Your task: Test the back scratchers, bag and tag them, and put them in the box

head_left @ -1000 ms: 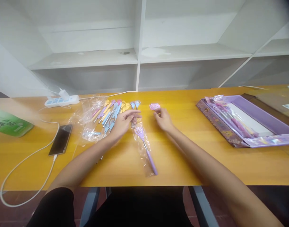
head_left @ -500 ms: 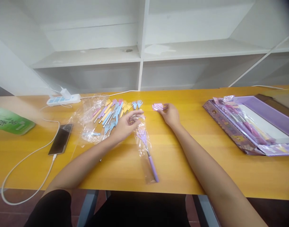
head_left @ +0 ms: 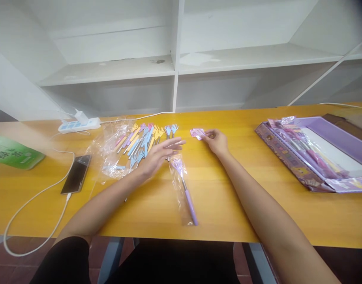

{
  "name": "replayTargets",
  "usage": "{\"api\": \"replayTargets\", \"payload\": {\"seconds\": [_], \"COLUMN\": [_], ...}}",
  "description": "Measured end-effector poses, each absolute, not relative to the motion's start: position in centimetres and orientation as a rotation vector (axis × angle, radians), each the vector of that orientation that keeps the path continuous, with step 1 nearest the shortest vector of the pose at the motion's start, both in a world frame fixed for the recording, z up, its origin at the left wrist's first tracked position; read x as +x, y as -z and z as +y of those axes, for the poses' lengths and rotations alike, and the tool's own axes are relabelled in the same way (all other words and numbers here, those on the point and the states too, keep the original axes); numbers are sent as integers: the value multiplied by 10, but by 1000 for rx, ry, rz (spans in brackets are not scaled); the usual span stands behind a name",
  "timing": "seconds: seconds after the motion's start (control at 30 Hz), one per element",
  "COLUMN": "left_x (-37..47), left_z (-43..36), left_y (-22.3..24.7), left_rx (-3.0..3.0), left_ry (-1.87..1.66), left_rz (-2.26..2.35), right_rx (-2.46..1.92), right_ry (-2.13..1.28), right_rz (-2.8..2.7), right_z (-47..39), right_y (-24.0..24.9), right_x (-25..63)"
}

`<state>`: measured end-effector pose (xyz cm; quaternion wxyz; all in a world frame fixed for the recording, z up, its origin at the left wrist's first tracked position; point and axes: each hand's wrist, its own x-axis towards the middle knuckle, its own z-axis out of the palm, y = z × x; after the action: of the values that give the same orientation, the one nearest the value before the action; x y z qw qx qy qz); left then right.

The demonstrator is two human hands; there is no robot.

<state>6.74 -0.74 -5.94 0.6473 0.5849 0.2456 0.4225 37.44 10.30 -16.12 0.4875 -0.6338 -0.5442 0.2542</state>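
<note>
My left hand point(head_left: 160, 156) is open, fingers stretched out to the right, over the top end of a clear plastic sleeve. Inside that sleeve lies a purple hand-shaped scratcher point(head_left: 189, 201) with its handle toward the table's front edge. The fingertips of my right hand point(head_left: 216, 141) pinch the right edge of a small pink printed packet or stack of cards point(head_left: 197, 133) on the table. Left of my left hand, several blue, yellow, pink and purple scratchers point(head_left: 139, 142) lie in a loose pile, partly on crumpled clear plastic point(head_left: 109, 138).
A purple patterned box point(head_left: 305, 173) with wrapped scratchers stands at the right. At the left are a phone point(head_left: 76, 173) on a white cable, a power strip point(head_left: 79, 125) and a green bottle point(head_left: 16, 152). White shelves point(head_left: 109, 71) rise behind the table.
The fingers of my left hand have straightened and let the sleeve's top end go. My right hand has shifted slightly right, still at the pink packet.
</note>
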Motion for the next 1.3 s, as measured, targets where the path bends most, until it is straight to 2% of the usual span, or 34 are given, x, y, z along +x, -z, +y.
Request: {"api": "replayTargets", "payload": {"seconds": [0.37,0.53,0.67,1.03,1.3], "left_x": [67,69,73,75,75], "left_z": [-8,-10,-10,-14,-11], "left_y": [50,47,50,49,46], "left_rx": [965,956,943,928,1005], "left_ry": [-870,-838,-777,-667,-746], "left_rz": [480,477,453,405,467], "right_rx": [-1252,-886,-768,-798,-795], "right_ry": [-829,-1016,-1068,-1033,-983], "right_rz": [-1227,-1254,-1314,-1296,-1388], "right_z": [90,63,35,16,15], "right_y": [136,106,91,88,91], "right_x": [377,343,308,291,291]}}
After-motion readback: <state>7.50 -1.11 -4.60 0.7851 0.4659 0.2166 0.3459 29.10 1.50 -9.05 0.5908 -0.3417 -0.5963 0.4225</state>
